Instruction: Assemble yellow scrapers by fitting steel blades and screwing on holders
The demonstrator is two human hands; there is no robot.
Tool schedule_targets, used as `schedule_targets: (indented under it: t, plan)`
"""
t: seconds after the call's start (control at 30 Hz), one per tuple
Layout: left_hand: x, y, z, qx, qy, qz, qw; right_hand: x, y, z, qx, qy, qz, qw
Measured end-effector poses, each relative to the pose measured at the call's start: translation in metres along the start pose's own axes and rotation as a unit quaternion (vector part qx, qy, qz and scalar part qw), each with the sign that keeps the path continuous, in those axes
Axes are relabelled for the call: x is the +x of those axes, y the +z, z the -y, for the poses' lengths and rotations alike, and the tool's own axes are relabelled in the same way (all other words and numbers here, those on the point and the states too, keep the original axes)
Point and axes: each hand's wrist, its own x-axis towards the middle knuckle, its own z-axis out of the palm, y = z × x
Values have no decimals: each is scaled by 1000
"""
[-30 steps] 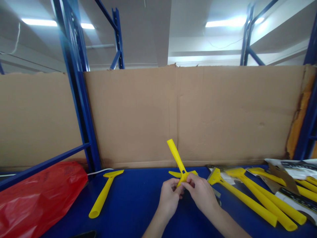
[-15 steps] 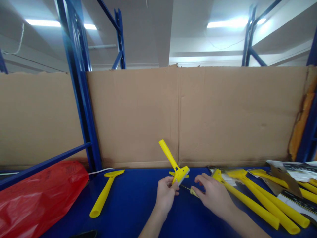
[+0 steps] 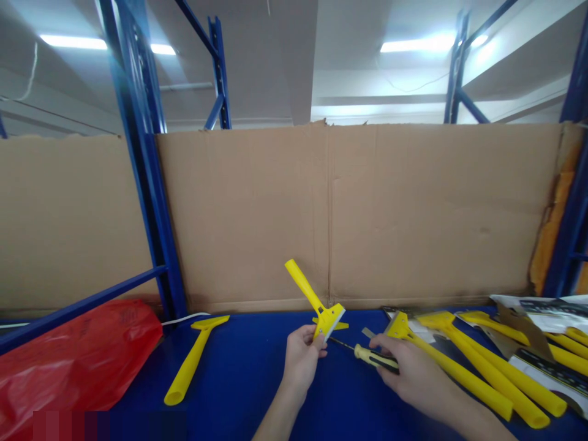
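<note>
Clamping yellow scraper [image 3: 327, 318] in left hand [image 3: 299, 358]; noting screwdriver [image 3: 367, 355] at right hand [image 3: 407, 361], pointing left and slightly far toward scraper; leaving right-hand grip unconfirmed, fingers partly hidden.

"What's different with the scraper [image 3: 326, 320]?"

"A second ago both hands pinch it; now the left hand [image 3: 301, 361] has it alone, a little farther left. Its handle leans more that way, and its metal edge [image 3: 337, 323] shows, facing the right hand [image 3: 408, 370]."

"And that right hand?"

"It's off the scraper, well apart from the left. Half a second ago it hides most of the screwdriver [image 3: 365, 356]; now the grip shows, its rear end at the right thumb and fingers. A grey strip [image 3: 367, 332] has appeared by those fingertips."
</note>
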Motion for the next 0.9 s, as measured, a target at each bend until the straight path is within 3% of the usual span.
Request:
schedule_targets:
  t: [0.23, 0.37, 0.53, 0.9]
  plan:
    - [4, -4, 1, 6, 6, -31, 999, 3, -14, 3, 56, -15, -156, 986]
    - [6, -4, 2, 15, 8, -48, 999, 0, -17, 12, 65, -40, -197, 977]
    - [5, -2, 3, 24, 17, -40, 999, -3, -12, 19, 66, -77, -175, 979]
    - [6, -4, 7, 38, 27, -23, 999, -4, -6, 17, 72, -75, -155, 982]
